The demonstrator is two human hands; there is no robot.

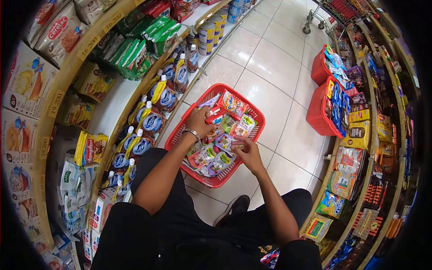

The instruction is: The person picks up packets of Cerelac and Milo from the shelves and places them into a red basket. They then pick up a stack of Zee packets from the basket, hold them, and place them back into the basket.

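Observation:
A red plastic basket stands on the tiled floor between my knees, filled with small colourful packets and cups. My left hand reaches over its left side, fingers bent down among the packets around a red-and-white item; what exactly it grips is too small to tell. On the right, my right hand hovers at the basket's right part, fingers apart and slightly curled, beside a purple-and-white cup. An orange-and-white packet lies near the basket's far end.
At left, shelves hold green packets, bottles and cans. Two red baskets with blue packets stand along the right shelves. A shopping cart is at the far right. My shoe rests below the basket.

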